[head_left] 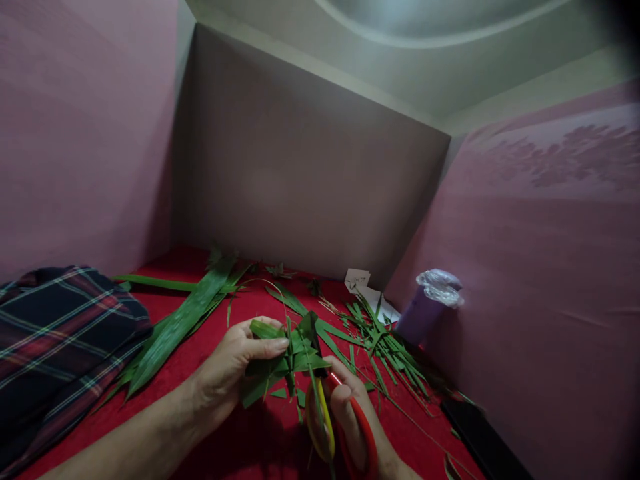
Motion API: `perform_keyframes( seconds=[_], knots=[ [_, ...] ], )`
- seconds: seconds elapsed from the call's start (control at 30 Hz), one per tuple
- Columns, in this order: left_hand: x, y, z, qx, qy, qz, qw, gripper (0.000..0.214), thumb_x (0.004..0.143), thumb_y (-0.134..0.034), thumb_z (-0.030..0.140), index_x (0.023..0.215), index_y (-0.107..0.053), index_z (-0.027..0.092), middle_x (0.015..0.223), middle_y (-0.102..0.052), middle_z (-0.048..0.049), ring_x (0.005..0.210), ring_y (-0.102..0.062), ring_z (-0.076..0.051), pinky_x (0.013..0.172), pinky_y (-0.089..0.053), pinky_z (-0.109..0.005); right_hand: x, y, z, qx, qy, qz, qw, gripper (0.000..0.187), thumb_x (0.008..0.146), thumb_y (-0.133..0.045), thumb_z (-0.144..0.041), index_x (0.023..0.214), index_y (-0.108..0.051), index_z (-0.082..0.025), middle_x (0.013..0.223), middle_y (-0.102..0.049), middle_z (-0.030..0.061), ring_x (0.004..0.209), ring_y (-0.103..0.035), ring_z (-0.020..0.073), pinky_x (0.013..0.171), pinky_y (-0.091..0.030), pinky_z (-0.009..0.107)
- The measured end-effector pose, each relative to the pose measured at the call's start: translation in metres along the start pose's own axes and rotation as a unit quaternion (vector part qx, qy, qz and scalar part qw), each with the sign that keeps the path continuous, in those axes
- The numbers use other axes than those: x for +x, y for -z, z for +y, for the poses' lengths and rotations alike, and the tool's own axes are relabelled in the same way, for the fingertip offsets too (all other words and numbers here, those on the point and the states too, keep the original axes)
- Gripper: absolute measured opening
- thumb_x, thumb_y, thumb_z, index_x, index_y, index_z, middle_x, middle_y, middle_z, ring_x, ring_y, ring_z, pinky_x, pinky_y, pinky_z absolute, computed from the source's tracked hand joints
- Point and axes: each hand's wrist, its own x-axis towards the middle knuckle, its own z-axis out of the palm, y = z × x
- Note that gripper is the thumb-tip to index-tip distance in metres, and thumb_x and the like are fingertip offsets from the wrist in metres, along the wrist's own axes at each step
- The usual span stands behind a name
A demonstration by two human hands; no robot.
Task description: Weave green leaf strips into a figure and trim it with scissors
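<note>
My left hand (235, 370) is closed around a folded green leaf piece (290, 353), thumb pressed on top of it. Just below and to the right, my right hand (350, 407) grips scissors with red and yellow handles (330, 427), fingers through the loops. The blades point up into the folded leaf and are mostly hidden by it. Both hands hover above a red cloth surface (250, 440).
Long green leaves (185, 320) lie left of the hands; a heap of cut leaf strips (385, 340) lies right. A plaid cloth (55, 333) sits far left. A purple container with a plastic top (430, 303) and white paper (360, 280) stand by pink walls.
</note>
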Motion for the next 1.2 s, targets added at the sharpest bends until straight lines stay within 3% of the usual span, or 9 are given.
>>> perform_keyframes(
  seconds=[0.13,0.37,0.5,0.67,0.93,1.2],
  knots=[
    [0.0,-0.001,0.0,0.013,-0.004,0.008,1.0,0.023,0.06,-0.074,0.014,0.075,-0.057,0.018,0.061,-0.065,0.0019,0.052,-0.061,-0.012,0.052,-0.045,-0.021,0.002,0.001,0.002,-0.009,0.015,-0.01,1.0,0.057,0.066,-0.055,-0.071,0.085,-0.054,-0.017,0.044,-0.042,-0.0078,0.032,-0.033,0.0046,0.032,-0.027,0.016],
    [-0.003,-0.004,0.0,0.027,0.016,0.008,0.999,0.024,0.057,-0.075,0.019,0.073,-0.057,0.017,0.059,-0.064,0.0008,0.05,-0.058,-0.013,0.049,-0.045,-0.023,0.001,0.001,0.006,0.018,-0.01,0.001,1.0,0.06,0.065,-0.056,-0.07,0.093,-0.053,-0.017,0.045,-0.039,-0.0085,0.033,-0.03,0.0047,0.033,-0.023,0.016],
    [-0.005,-0.007,0.0,0.038,0.024,0.011,0.999,0.026,0.057,-0.074,0.019,0.075,-0.055,0.017,0.06,-0.064,-0.0001,0.05,-0.058,-0.013,0.048,-0.044,-0.023,0.0,-0.002,0.002,0.02,-0.024,0.026,0.999,0.062,0.063,-0.056,-0.072,0.094,-0.054,-0.018,0.049,-0.044,-0.0062,0.034,-0.032,0.0054,0.035,-0.027,0.018],
    [-0.005,-0.009,-0.001,0.036,0.022,0.015,0.999,0.028,0.057,-0.074,0.018,0.076,-0.053,0.018,0.059,-0.063,0.0011,0.048,-0.056,-0.012,0.046,-0.043,-0.022,0.0,-0.002,0.003,0.009,-0.011,0.003,1.0,0.059,0.065,-0.053,-0.073,0.085,-0.052,-0.017,0.047,-0.042,-0.0069,0.032,-0.032,0.0044,0.033,-0.027,0.017],
    [-0.006,-0.008,-0.001,0.033,0.019,0.008,0.999,0.027,0.058,-0.074,0.018,0.075,-0.053,0.018,0.059,-0.062,0.0017,0.048,-0.055,-0.011,0.047,-0.045,-0.023,0.003,0.004,0.015,0.045,-0.014,-0.025,0.999,0.058,0.067,-0.056,-0.069,0.091,-0.051,-0.017,0.046,-0.041,-0.0084,0.031,-0.032,0.0042,0.033,-0.026,0.016],
    [-0.005,-0.007,-0.001,0.041,0.023,0.014,0.999,0.027,0.061,-0.072,0.017,0.078,-0.051,0.018,0.058,-0.062,0.0013,0.048,-0.055,-0.012,0.045,-0.044,-0.022,0.0,0.0,0.005,0.023,-0.011,-0.003,1.0,0.06,0.068,-0.053,-0.07,0.094,-0.053,-0.016,0.044,-0.04,-0.008,0.031,-0.031,0.0048,0.033,-0.026,0.018]
  ],
)
